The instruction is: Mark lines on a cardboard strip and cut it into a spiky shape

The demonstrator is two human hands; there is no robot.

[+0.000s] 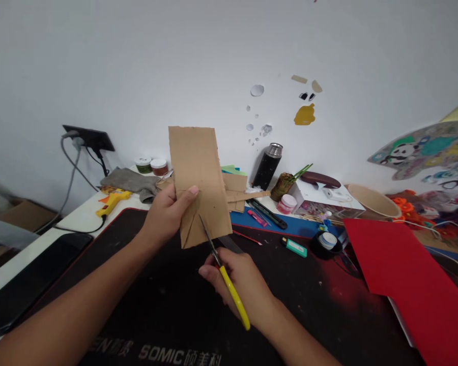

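Observation:
My left hand (168, 212) is closed on a tall piece of brown cardboard (198, 173), thumb on its front, holding it upright above the black desk mat (156, 305). My right hand (238, 284) grips yellow-handled scissors (223, 272). The blades point up and left into the cardboard's lower edge, where a cut slants up from the bottom.
A red sheet (404, 274) lies at the right. Behind the cardboard are more cardboard scraps (238, 190), a black flask (267, 165), a utility knife (269, 213), a green lighter (294, 247), tape rolls (327, 241), a yellow glue gun (112, 199), paint jars (151, 165) and a grey cloth (132, 180).

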